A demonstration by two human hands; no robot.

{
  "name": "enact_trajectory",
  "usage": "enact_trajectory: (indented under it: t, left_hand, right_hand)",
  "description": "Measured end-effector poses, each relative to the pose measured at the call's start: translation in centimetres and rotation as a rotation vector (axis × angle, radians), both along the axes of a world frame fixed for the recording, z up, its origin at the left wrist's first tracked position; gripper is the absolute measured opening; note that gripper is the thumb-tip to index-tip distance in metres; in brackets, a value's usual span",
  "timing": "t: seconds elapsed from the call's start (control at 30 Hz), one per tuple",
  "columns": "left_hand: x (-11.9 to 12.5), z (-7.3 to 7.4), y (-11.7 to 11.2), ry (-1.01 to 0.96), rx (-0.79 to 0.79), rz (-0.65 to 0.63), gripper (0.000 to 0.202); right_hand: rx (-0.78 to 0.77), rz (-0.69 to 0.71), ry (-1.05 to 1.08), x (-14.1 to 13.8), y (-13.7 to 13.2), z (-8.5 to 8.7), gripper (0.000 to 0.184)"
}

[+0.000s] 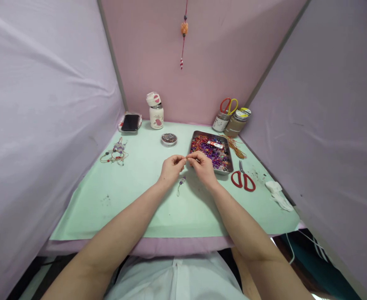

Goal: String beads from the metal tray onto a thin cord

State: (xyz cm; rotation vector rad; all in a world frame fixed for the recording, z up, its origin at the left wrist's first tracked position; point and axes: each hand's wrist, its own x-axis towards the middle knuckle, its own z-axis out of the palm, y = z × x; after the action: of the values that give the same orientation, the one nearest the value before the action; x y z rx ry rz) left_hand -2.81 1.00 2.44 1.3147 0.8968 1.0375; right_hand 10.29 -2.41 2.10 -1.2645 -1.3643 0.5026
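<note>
Over the middle of the table, my left hand and my right hand meet fingertip to fingertip, each closed in a pinch. What they pinch is too small to make out. Just below them is a small beaded charm with purple and clear beads and a thin cord loop. Whether a thread joins it to my fingers, I cannot tell. Beside and partly behind my right hand stands a metal tray full of loose beads, mostly purple and red, with a small red-and-white packet on top.
Red-handled scissors and white tissue lie right. Behind the tray are tan cords, a can holding scissors, and a jar. A round spool, bottle, phone and finished-looking beaded strings stand left. A beaded cord hangs behind.
</note>
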Motion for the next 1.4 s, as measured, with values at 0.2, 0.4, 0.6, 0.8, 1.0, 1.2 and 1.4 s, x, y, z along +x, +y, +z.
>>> enact_trajectory:
  t: [0.2, 0.4, 0.6, 0.8, 1.0, 1.2, 1.4]
  left_hand:
    - [-0.3, -0.2, 0.7, -0.093, -0.057, -0.026, 0.018]
    - [-0.7, 0.1, 0.7, -0.145, -0.231, -0.127, 0.027]
    - [-0.6, 0.0, 0.8, -0.212, -0.302, -0.164, 0.031]
    - [-0.6, -0.5, 1.4, -0.213, -0.326, -0.081, 0.034]
    - [-0.7, -0.5, 1.8, -0.244, -0.354, -0.001, 0.039]
    - [-0.5, -0.6, 1.8, -0.276, -0.392, 0.011, 0.037]
    - [-0.5, -0.8, 1.7, -0.253, -0.39, 0.019, 0.04]
  right_hand:
    - [-0.011, 0.02, 0.06, 0.3, 0.1, 0.0, 0.015]
    - [0.034, 0.018, -0.043, 0.5, 0.1, -0.4, 0.015]
    - [0.053, 0.032, -0.107, 0.3, 0.0, -0.4, 0.017]
    - [0.024, -0.026, -0.051, 2.2, -1.2, 1.4, 0.022]
    - [-0.126, -0.096, -0.25, 5.7, -5.1, 1.4, 0.014]
    - [-0.291, -0.077, -0.609, 5.7, -6.4, -0.6, 0.017]
    - [-0.574, -0.136, -1.032, 2.6, -4.6, -0.4, 0.033]
